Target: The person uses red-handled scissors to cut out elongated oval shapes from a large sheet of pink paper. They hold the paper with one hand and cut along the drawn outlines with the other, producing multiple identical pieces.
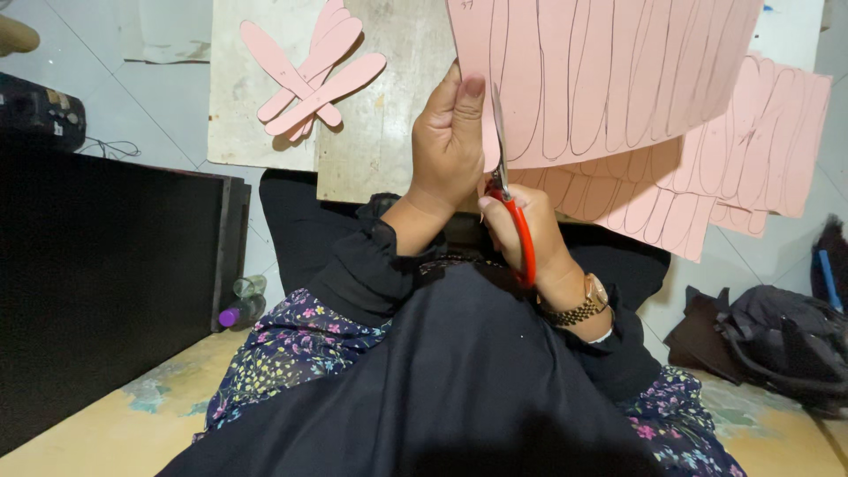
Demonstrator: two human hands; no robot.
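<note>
My left hand (pixel 449 146) pinches the lower left edge of a pink sheet (pixel 609 71) drawn with long petal-shaped outlines. My right hand (pixel 521 231) grips red-handled scissors (pixel 512 208), whose blades point up into the sheet's edge beside my left thumb. More outlined pink sheets (pixel 751 150) lie beneath and to the right. A small pile of cut pink petal strips (pixel 309 75) rests on the wooden board (pixel 265 132) to the upper left.
A black panel (pixel 106 283) stands at the left with small bottles (pixel 243 305) by its foot. A dark bag (pixel 777 340) lies at the right on the floor. My lap in dark cloth fills the bottom.
</note>
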